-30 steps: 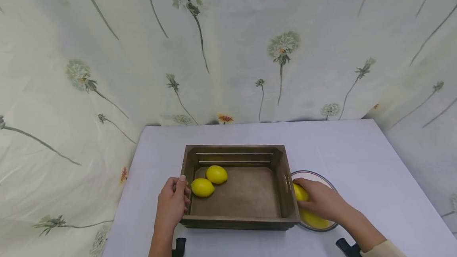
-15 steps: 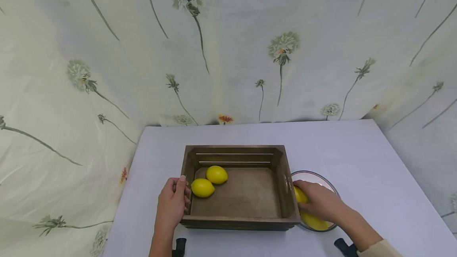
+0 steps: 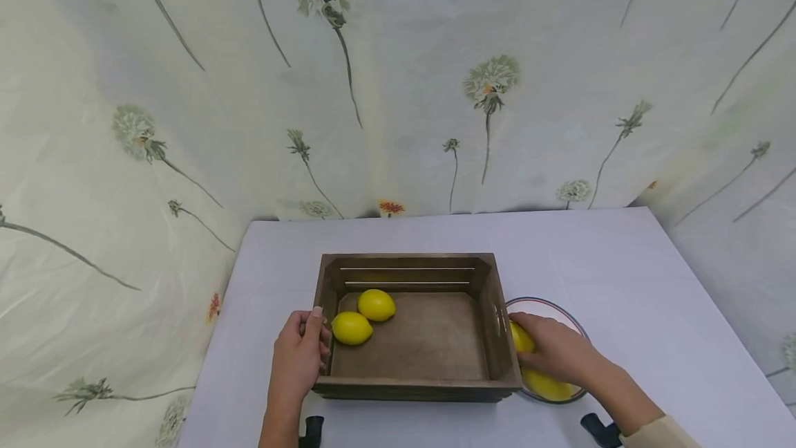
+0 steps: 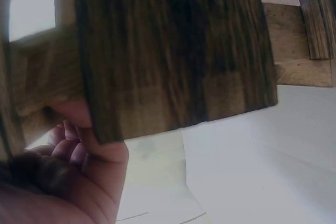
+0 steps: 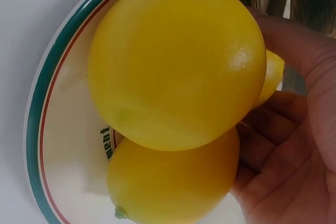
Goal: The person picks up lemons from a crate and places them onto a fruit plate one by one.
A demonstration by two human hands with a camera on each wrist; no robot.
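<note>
A brown wooden crate (image 3: 407,384) stands on the table with two lemons (image 3: 376,305) in its left part. My left hand (image 3: 298,355) grips the crate's left side, its thumb at the rim; in the left wrist view, the fingers (image 4: 107,153) curl at the slats (image 4: 178,61). Against the crate's right side lies a round plate (image 5: 63,129) with a green and red rim, holding several lemons (image 5: 176,66). Over this plate, my right hand (image 3: 556,351) has its thumb and fingers around a lemon (image 5: 272,74), which is partly hidden behind a nearer one.
The table (image 3: 435,234) has a white cover and meets a flower-printed cloth (image 3: 423,88) at the back and sides. Black pieces (image 3: 313,431) show beside both wrists at the lower edge of the head view.
</note>
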